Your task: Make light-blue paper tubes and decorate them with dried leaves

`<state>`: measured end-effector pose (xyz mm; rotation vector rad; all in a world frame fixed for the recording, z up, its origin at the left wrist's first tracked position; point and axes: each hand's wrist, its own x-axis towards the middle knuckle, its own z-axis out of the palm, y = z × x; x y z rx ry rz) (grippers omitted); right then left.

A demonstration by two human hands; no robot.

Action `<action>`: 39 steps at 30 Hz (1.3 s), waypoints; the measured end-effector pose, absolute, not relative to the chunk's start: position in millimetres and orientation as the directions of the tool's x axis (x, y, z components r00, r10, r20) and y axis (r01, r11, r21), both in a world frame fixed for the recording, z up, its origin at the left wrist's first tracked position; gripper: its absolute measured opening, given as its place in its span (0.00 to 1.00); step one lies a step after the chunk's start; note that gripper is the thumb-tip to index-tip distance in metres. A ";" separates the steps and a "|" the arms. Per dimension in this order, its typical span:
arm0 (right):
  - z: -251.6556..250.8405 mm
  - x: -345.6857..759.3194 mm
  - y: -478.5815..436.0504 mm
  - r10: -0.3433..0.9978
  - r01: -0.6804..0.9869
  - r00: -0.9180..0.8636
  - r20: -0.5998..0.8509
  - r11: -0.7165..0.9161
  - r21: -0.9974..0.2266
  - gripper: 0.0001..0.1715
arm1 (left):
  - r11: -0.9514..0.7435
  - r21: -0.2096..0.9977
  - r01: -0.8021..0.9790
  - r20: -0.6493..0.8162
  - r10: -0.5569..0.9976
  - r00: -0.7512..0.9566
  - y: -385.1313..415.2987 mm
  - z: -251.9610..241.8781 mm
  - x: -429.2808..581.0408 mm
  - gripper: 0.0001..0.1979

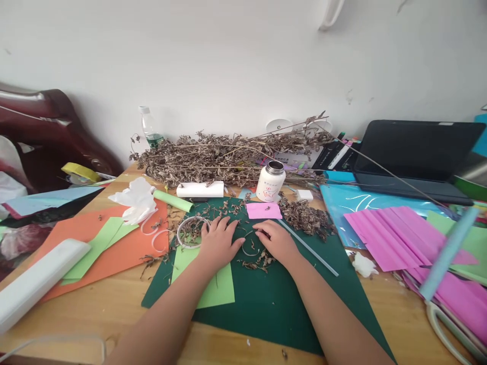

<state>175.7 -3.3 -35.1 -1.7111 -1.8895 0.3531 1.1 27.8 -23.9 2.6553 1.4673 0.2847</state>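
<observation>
My left hand [218, 242] lies flat, fingers spread, on a dark green cutting mat [274, 299], partly over a light green paper sheet [205, 276]. My right hand [274, 239] rests beside it with fingers curled toward scattered dried leaves and stems [255, 261]; whether it pinches a piece is unclear. A ring of clear tape [189, 231] sits just left of my left hand. A pink sticky note [263, 210] lies just beyond my right hand, and a thin clear stick [310, 249] runs along its right side.
A heap of dried branches [228, 157] lies at the back with a white bottle [270, 181] and a white roll [200, 189]. Orange paper [114, 253] and a white case [34, 281] are left. Pink folded paper [403, 235], scissors [445, 324] and a laptop [414, 157] are right.
</observation>
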 end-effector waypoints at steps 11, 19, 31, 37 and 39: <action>-37.6 184.1 -8.1 0.943 0.828 0.084 0.323 0.114 -0.550 0.13 | -0.548 0.266 0.793 0.060 0.830 0.554 23.0 -16.9 6.7 0.17; -39.0 183.8 -16.2 0.947 0.963 0.048 0.317 0.040 -0.266 0.14 | -0.543 0.299 0.785 0.034 0.828 0.560 24.6 -13.3 0.9 0.16; -48.0 192.6 -9.4 0.884 0.928 0.078 0.461 0.106 -0.358 0.15 | -0.668 0.272 0.693 0.136 0.740 0.659 7.8 -14.6 6.2 0.21; -42.5 183.6 -7.5 0.861 0.898 0.153 0.486 0.084 -0.432 0.10 | -0.741 0.193 0.643 0.139 0.670 0.730 16.1 -16.6 6.5 0.15; -41.1 182.2 -6.4 0.865 0.884 0.155 0.477 0.094 -0.457 0.10 | -0.760 0.205 0.617 0.168 0.648 0.743 18.6 -16.3 6.7 0.15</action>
